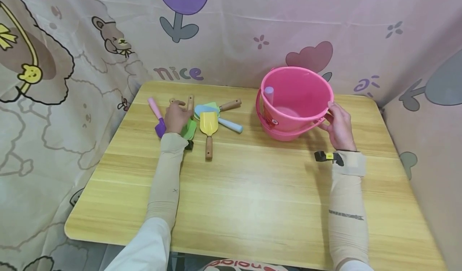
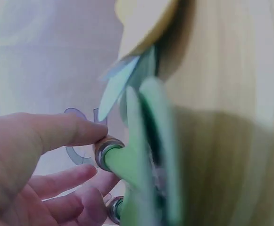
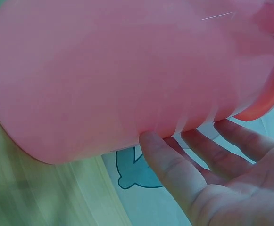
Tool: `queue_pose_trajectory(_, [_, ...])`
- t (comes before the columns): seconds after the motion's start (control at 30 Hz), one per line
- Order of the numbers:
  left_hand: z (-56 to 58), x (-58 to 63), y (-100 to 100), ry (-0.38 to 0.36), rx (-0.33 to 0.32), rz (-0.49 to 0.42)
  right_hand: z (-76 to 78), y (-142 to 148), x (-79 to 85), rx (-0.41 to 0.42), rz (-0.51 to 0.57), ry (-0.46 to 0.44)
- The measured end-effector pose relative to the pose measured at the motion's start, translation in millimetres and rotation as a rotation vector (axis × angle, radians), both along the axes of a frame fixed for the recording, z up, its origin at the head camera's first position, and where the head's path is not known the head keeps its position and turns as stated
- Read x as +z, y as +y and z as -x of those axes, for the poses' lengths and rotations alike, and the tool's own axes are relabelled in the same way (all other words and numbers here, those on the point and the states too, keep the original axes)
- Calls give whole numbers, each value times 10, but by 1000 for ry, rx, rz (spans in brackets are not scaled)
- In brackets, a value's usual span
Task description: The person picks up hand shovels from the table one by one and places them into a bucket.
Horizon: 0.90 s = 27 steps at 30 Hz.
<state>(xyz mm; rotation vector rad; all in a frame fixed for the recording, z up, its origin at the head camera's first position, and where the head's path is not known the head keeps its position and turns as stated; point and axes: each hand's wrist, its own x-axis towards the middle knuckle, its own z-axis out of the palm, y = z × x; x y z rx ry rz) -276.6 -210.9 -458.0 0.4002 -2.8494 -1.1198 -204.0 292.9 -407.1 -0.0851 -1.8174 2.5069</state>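
My left hand [image 1: 176,118] reaches over two green-bladed garden tools with wooden handles. In the left wrist view its top digit touches the metal collar [image 2: 109,153] of one green tool [image 2: 127,165], with the other fingers loosely bent below. A purple toy shovel [image 1: 160,127] with a pink handle lies left of this hand. On the right, the straight fingers of my right hand [image 1: 340,126] touch the outside of a pink bucket [image 1: 296,122] near its rim. A lilac handle [image 1: 268,92] sticks up inside the bucket, its lower end hidden.
Beside the left hand lie a yellow scoop [image 1: 209,123], a light blue shovel [image 1: 231,125] and another tool with a wooden handle [image 1: 230,105], overlapping. They rest on a wooden table [image 1: 252,199]. A patterned curtain [image 1: 231,30] hangs behind the table and along its sides.
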Motion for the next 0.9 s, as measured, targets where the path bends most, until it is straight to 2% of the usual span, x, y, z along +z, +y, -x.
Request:
queue_pose_trajectory(0.13, [-9, 49, -52, -5, 18, -125, 3, -7, 12, -1, -2, -4])
queue_pose_trajectory(0.27, [-19, 86, -113, 4, 40, -195, 0, -14, 16, -2, 5, -4])
queue_pose_trajectory(0.4, [-22, 84, -174, 11, 43, -203, -6, -21, 12, -5, 10, 0])
queue_pose_trajectory(0.9, [-60, 79, -241, 75, -12, -205, 3, -13, -6, -10, 2, 17])
